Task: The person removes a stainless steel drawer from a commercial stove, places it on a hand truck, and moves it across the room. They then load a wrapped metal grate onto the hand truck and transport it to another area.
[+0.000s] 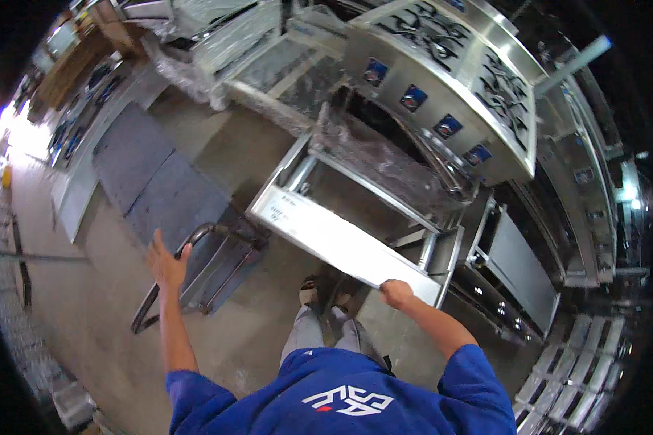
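My right hand is closed on the near edge of a metal frame with a bright white panel, which has handwriting at its left end. The frame lies tilted in front of my feet, with open gaps between its bars. To the left, my left hand is raised with thumb and fingers spread. It is beside the dark curved handle of a flat platform cart; whether it touches the handle I cannot tell. The cart's deck is blue-grey and stretches away to the far left.
Behind the frame stands a stainless steel range with black burner grates, blue stickers and plastic wrap. A metal cabinet is on the right, above slatted racks. Wrapped equipment fills the back. A cardboard box sits far left.
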The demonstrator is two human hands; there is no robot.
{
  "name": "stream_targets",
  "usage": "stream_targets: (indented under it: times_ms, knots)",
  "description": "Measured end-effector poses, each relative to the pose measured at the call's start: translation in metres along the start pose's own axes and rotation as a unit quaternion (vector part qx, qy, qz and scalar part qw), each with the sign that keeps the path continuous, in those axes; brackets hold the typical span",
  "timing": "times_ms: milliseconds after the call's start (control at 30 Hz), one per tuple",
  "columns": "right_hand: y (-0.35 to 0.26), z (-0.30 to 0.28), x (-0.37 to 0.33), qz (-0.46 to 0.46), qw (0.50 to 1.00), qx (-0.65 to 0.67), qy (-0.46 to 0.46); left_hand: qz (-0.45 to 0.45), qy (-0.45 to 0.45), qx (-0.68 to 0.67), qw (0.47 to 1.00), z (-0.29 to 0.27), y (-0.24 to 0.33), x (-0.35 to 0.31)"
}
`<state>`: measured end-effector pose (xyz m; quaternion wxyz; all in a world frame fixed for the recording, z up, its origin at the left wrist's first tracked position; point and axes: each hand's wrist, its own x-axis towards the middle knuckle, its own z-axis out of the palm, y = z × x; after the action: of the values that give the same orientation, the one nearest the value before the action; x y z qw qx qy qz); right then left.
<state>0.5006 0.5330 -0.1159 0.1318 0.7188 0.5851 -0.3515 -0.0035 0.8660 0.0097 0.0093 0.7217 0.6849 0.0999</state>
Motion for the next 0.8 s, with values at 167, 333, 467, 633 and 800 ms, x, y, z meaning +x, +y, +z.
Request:
stream_targets:
  times_ms: [167, 333, 467, 633, 800]
  knots:
    - [-0.011, 0.017, -0.013, -0.009, 1.0, 0.001, -0.024, 0.094, -0.01, -0.158, 0.983, 0.097, 0.147, -0.11]
    - [-0.03, 0.025, -0.012, -0.025, 0.999, 0.024, 0.022, -0.346, -0.253, -0.673, 0.603, 0.192, 0.249, -0.156]
    - [-0.022, 0.037, -0.02, -0.009, 0.999, 0.011, 0.038, -0.453, -0.282, -0.67, 0.516, 0.204, 0.257, -0.155]
    - [-0.006, 0.035, -0.019, -0.038, 0.995, 0.036, 0.084, -0.425, -0.307, -0.653, 0.546, 0.212, 0.269, -0.143]
    - [0.004, 0.035, -0.02, -0.038, 0.996, 0.039, 0.071, -0.373, -0.306, -0.673, 0.561, 0.216, 0.272, -0.142]
